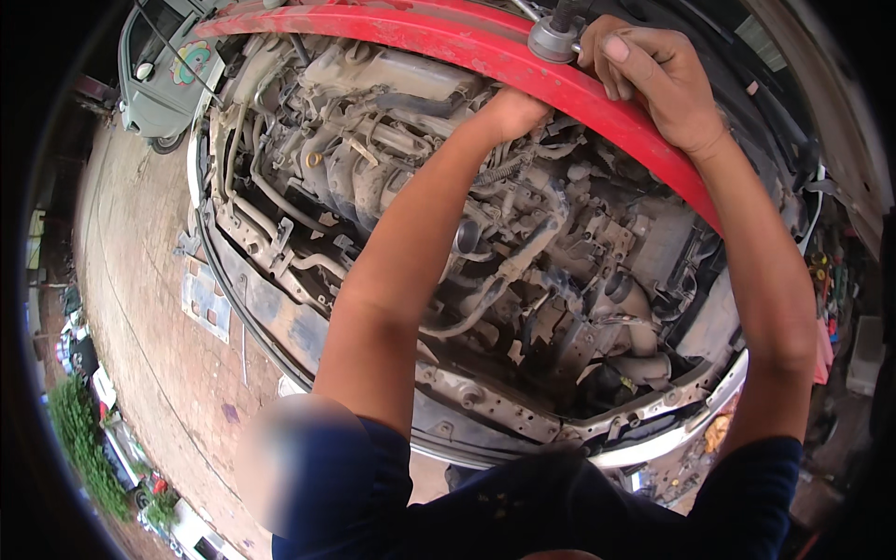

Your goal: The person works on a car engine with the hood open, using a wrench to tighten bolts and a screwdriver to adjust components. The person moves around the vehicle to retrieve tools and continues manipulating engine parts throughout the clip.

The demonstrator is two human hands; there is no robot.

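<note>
A long red metal beam (pixel 448 42) crosses the far side of an open car engine bay. My left hand (pixel 519 114) reaches in under the beam among the engine parts, and its fingers are hidden there. Above the beam, my right hand (pixel 665 86) has its fingers curled in and its thumb laid over them. Its fingertips meet a small metal piece beside a round grey metal collar (pixel 553 42), which sits on the beam with a dark upright rod (pixel 566 15) rising from it. Below my arms lies the dusty engine (pixel 364 177), with hoses and brackets.
A bent hose (pixel 509 275) and a pale front crossmember (pixel 476 397) lie on the near side. To the left, a flat metal plate with cutouts (pixel 206 301) rests on the brick paving (pixel 140 252). A grey-green vehicle (pixel 163 93) stands at the far left.
</note>
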